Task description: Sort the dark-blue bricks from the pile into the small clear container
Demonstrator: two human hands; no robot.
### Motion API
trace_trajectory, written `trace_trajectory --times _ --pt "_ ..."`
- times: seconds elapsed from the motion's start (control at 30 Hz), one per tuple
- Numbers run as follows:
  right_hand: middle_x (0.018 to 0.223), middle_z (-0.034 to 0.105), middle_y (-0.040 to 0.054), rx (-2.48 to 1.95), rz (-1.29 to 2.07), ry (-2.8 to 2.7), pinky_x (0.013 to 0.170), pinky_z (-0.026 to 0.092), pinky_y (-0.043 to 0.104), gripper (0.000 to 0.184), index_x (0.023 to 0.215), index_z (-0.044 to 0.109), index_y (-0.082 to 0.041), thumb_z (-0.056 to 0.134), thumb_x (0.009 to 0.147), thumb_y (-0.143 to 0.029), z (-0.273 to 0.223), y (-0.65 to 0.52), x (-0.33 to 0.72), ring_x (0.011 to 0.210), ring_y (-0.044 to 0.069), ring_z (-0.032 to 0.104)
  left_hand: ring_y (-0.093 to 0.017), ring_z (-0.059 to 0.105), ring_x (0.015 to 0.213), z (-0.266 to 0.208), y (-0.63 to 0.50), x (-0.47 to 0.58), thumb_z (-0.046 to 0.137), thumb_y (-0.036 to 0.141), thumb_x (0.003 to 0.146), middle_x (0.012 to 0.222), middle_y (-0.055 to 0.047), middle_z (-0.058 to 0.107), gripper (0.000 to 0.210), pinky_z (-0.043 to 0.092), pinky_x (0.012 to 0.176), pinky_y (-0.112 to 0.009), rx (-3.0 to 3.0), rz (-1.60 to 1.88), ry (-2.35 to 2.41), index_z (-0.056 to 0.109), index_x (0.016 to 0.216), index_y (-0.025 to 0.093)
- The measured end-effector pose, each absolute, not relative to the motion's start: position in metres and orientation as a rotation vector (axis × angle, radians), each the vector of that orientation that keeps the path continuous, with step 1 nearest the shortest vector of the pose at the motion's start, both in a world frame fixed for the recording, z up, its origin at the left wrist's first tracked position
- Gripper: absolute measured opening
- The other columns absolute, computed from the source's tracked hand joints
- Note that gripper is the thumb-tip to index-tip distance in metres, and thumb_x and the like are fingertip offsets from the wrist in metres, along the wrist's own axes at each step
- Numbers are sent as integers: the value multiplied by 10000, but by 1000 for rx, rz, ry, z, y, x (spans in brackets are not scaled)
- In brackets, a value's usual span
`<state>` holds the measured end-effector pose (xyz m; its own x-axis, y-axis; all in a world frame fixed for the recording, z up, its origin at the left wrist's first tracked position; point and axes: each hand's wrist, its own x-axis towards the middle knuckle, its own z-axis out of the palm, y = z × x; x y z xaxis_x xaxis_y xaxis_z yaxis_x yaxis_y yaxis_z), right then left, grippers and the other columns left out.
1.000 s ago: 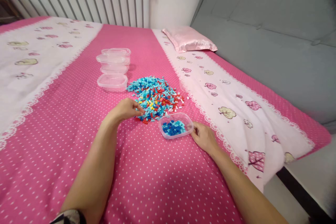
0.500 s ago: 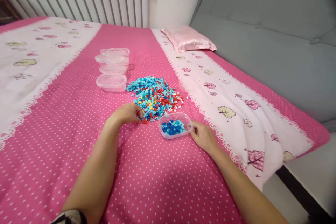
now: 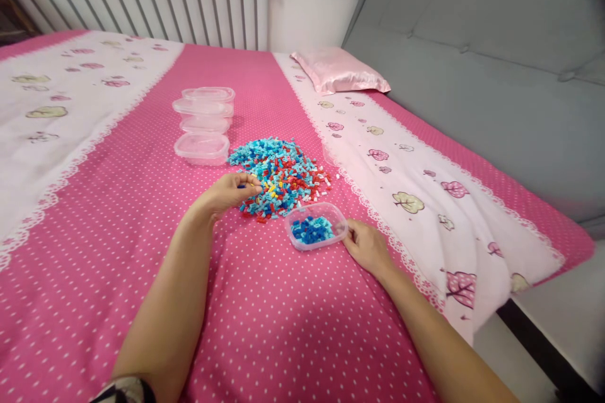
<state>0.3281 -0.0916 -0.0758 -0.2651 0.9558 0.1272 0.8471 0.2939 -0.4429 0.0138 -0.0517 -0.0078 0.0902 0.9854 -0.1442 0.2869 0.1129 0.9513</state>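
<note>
A pile of small building bricks (image 3: 283, 167), mostly light blue with red, yellow, white and dark blue among them, is spread on the pink bedding. My left hand (image 3: 232, 191) is at the pile's near left edge, thumb and fingers closed, with dark blue showing between them, seemingly a brick. Close to the pile's near side sits a clear plastic container (image 3: 293, 240) with dark blue and light blue bricks (image 3: 312, 230) in it. The fingers of my right hand (image 3: 367, 245) grip the right side of its rim.
Several clear plastic containers (image 3: 202, 148) stand in a row behind the pile to the left. Another clear piece (image 3: 332, 153) lies right of the pile. A pink pillow (image 3: 338, 70) rests farther back, beside a grey padded backrest (image 3: 472, 44). A white radiator (image 3: 189, 0) lines the wall.
My left hand has moved up and away along the pile's left edge, with dark blue between its fingers. My right hand and the container have stayed in place.
</note>
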Motion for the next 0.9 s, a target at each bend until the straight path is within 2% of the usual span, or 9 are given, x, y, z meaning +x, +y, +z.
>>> trace_trajectory --times 0.1,0.27,0.4,0.6,0.7,0.77,0.83,0.9 --pt "586 503 -27 -1616 411 -2201 528 273 227 154 729 571 -186 451 802 -249 -76 -92 328 572 125 483 -22 287 400 -7 -52 16 698 229 619 489 75 381 186 202 358 -137 1084 997 1157 552 699 145" --pt "593 514 -23 -1612 416 -2201 525 270 231 159 754 586 -189 448 806 -249 -75 -92 328 568 127 476 -55 504 553 -2 -49 15 570 91 743 687 -40 568 30 371 405 -106 698 1118 946 575 715 101" --pt "575 497 -26 -1608 410 -2199 525 269 229 159 724 573 -185 449 806 -243 -75 -92 328 563 125 471 -99 575 700 4 -49 16 435 36 802 776 -108 597 150 421 440 -91 436 1151 822 569 745 74" --pt "595 521 -16 -1613 399 -2204 530 270 236 166 772 601 -190 446 806 -241 -75 -92 328 567 133 471 -103 580 744 8 -51 17 463 70 783 823 -97 597 157 473 521 -116 396 1209 820 605 849 85" --pt "606 531 -12 -1609 415 -2202 531 274 237 169 784 604 -191 444 804 -242 -75 -92 328 569 136 474 -63 519 598 5 -51 18 565 151 743 700 -37 555 135 379 401 -95 495 1178 943 624 854 100" --pt "598 524 -13 -1606 412 -2203 529 273 236 164 766 593 -190 442 802 -243 -74 -92 328 568 136 473 -27 390 460 2 -51 18 637 198 688 567 24 460 155 235 323 -100 631 1136 1047 632 816 111" --pt "590 516 -15 -1606 404 -2209 529 272 234 160 750 584 -189 441 801 -240 -74 -92 328 568 136 472 -18 252 394 -2 -50 20 683 254 639 466 73 340 201 141 322 -131 831 1070 1188 641 780 117" --pt "592 516 -15 -1609 404 -2209 531 273 234 161 754 586 -189 439 801 -235 -74 -92 327 569 136 474 -27 244 399 -6 -50 21 698 312 604 431 79 332 247 168 356 -155 1055 978 1346 656 753 119"
